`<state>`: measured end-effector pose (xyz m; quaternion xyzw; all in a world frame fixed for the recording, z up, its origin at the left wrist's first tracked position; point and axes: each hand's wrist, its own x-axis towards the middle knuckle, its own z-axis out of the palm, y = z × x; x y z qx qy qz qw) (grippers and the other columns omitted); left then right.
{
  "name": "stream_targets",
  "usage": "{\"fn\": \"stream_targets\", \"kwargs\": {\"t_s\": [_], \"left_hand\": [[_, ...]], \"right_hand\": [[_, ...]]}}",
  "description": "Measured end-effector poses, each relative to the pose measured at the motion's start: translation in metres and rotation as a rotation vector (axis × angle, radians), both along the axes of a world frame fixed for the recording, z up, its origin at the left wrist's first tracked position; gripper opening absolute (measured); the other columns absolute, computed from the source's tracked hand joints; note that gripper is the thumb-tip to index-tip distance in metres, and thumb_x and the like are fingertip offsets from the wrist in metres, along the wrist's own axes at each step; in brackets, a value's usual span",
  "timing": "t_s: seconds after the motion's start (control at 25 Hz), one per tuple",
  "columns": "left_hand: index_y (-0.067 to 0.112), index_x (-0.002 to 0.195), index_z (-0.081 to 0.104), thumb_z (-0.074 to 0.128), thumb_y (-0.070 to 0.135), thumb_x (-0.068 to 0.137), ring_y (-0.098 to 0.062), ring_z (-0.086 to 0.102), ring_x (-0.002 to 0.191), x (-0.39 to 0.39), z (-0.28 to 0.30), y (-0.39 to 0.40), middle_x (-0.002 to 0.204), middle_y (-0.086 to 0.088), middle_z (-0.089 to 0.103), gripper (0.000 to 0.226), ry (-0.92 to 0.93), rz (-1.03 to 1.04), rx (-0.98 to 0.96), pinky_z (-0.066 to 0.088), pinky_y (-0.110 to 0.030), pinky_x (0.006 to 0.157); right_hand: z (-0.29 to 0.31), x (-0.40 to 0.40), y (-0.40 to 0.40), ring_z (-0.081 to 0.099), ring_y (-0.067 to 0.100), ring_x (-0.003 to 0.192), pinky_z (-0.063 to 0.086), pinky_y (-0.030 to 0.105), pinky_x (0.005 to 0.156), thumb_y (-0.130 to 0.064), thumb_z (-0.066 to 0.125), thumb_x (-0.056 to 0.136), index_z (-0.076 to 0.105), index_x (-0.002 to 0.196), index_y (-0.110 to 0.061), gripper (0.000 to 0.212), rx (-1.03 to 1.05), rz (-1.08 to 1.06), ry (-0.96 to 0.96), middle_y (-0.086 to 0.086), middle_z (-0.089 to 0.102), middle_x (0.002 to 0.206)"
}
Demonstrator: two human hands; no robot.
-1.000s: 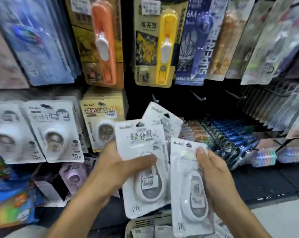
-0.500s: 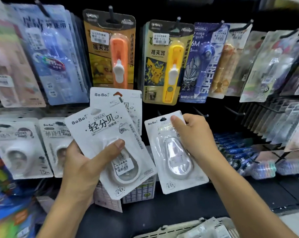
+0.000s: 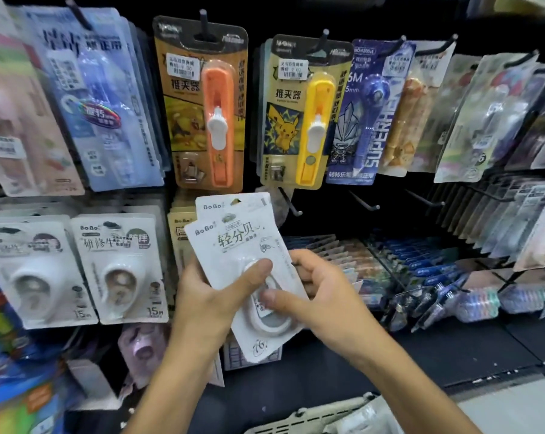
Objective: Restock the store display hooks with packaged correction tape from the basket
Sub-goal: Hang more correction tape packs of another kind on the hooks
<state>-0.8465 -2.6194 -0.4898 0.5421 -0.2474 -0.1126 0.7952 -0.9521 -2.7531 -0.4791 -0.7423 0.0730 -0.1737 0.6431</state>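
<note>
A stack of white BoBo correction tape packs (image 3: 233, 242) is held in front of the black display wall, below the orange and yellow clip pushers. My left hand (image 3: 208, 296) grips the stack from the left, thumb across the front blister. My right hand (image 3: 318, 292) holds the stack's right edge, thumb on the blister, fingers curled behind. An empty black hook (image 3: 291, 203) sticks out just up and right of the packs. The pale basket (image 3: 315, 418) shows at the bottom edge, with packs in it.
White tape packs (image 3: 121, 267) hang at the left on the same row. More bare hooks (image 3: 365, 202) stand to the right above slanted racks of coloured tapes (image 3: 421, 277). Orange (image 3: 202, 104) and yellow (image 3: 302, 111) clip pusher cards hang directly above.
My right hand brought its single pack leftward onto the packs in my left hand, so the packs now form one stack held by both hands. The view has tilted up slightly.
</note>
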Motion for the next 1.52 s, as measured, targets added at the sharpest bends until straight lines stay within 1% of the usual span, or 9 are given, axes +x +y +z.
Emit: {"fn": "stream_targets", "kwargs": {"t_s": [0.16, 0.4, 0.48, 0.64, 0.84, 1.0, 1.2, 1.36, 1.52], "left_hand": [[0.032, 0.105, 0.075, 0.096, 0.045, 0.046, -0.023, 0.077, 0.098, 0.003, 0.004, 0.007, 0.108, 0.000, 0.079, 0.064, 0.031, 0.036, -0.015, 0.062, -0.032, 0.072], [0.035, 0.106, 0.074, 0.090, 0.043, 0.058, -0.022, 0.076, 0.099, 0.006, 0.009, 0.015, 0.108, 0.002, 0.079, 0.052, -0.043, 0.160, -0.026, 0.057, -0.049, 0.090], [0.038, 0.104, 0.073, 0.089, 0.043, 0.059, -0.021, 0.076, 0.099, 0.003, 0.009, 0.013, 0.107, 0.003, 0.079, 0.048, -0.040, 0.154, -0.009, 0.057, -0.049, 0.090], [0.035, 0.104, 0.073, 0.090, 0.036, 0.064, -0.018, 0.076, 0.099, 0.002, 0.008, 0.014, 0.107, 0.004, 0.079, 0.044, -0.034, 0.157, 0.003, 0.057, -0.045, 0.090], [0.031, 0.110, 0.069, 0.084, 0.032, 0.072, -0.014, 0.075, 0.101, 0.002, 0.003, 0.006, 0.108, 0.007, 0.079, 0.041, -0.038, 0.089, 0.018, 0.057, -0.037, 0.087], [0.032, 0.112, 0.065, 0.075, 0.047, 0.086, -0.006, 0.072, 0.103, -0.010, 0.005, -0.004, 0.108, 0.015, 0.076, 0.032, -0.234, 0.022, 0.217, 0.057, -0.018, 0.078], [0.025, 0.141, 0.054, 0.057, 0.054, 0.091, -0.015, 0.029, 0.145, 0.000, 0.003, 0.007, 0.153, 0.009, 0.044, 0.058, -0.700, 0.445, 0.798, 0.025, -0.043, 0.122], [0.033, 0.154, 0.037, 0.060, 0.046, 0.093, -0.007, 0.000, 0.155, -0.001, -0.004, 0.006, 0.169, 0.015, 0.011, 0.066, -0.770, 0.335, 0.938, 0.001, -0.031, 0.122], [0.034, 0.155, 0.033, 0.059, 0.047, 0.095, -0.004, -0.011, 0.154, 0.002, -0.008, 0.007, 0.169, 0.017, 0.001, 0.067, -0.820, 0.322, 0.966, -0.001, -0.032, 0.123]], "right_hand": [[0.000, -0.010, -0.011, 0.076, 0.025, 0.095, 0.060, 0.028, 0.071, -0.026, 0.078, 0.084, 0.065, 0.115, -0.017, 0.036, 0.218, -0.222, -0.161, 0.004, 0.078, 0.106], [-0.002, -0.029, -0.018, 0.075, 0.007, 0.082, 0.053, 0.018, 0.053, -0.037, 0.075, 0.089, 0.058, 0.112, -0.053, 0.032, -0.048, -0.346, -0.099, -0.014, 0.077, 0.102], [-0.001, -0.034, -0.015, 0.073, 0.004, 0.087, 0.054, 0.022, 0.062, -0.046, 0.074, 0.087, 0.060, 0.116, -0.052, 0.032, -0.094, -0.378, -0.094, -0.018, 0.075, 0.105], [-0.001, -0.035, -0.017, 0.073, 0.011, 0.094, 0.058, 0.044, 0.081, -0.049, 0.068, 0.086, 0.065, 0.114, -0.050, 0.027, -0.091, -0.487, -0.080, -0.016, 0.074, 0.108], [-0.011, -0.020, -0.011, 0.058, 0.010, 0.124, 0.054, 0.032, 0.094, -0.047, 0.074, 0.086, 0.028, 0.143, -0.059, 0.074, 0.042, -0.384, 0.087, -0.022, 0.043, 0.148], [-0.025, -0.004, 0.011, 0.074, 0.015, 0.103, 0.060, 0.026, 0.081, -0.030, 0.081, 0.084, 0.033, 0.142, -0.057, 0.080, 0.069, -0.173, -0.096, -0.008, 0.072, 0.120], [-0.020, -0.019, 0.000, 0.072, 0.006, 0.101, 0.058, 0.021, 0.070, -0.019, 0.073, 0.091, 0.065, 0.119, -0.049, 0.042, 0.044, -0.453, -0.196, -0.018, 0.073, 0.114], [-0.024, -0.037, -0.001, 0.065, 0.007, 0.117, 0.056, 0.041, 0.095, -0.033, 0.072, 0.092, 0.066, 0.120, -0.050, 0.033, -0.040, -0.536, -0.169, -0.020, 0.069, 0.123], [-0.020, -0.034, 0.002, 0.062, 0.001, 0.118, 0.052, 0.040, 0.103, -0.033, 0.073, 0.091, 0.069, 0.117, -0.049, 0.031, -0.019, -0.618, -0.189, -0.025, 0.068, 0.122]]}}
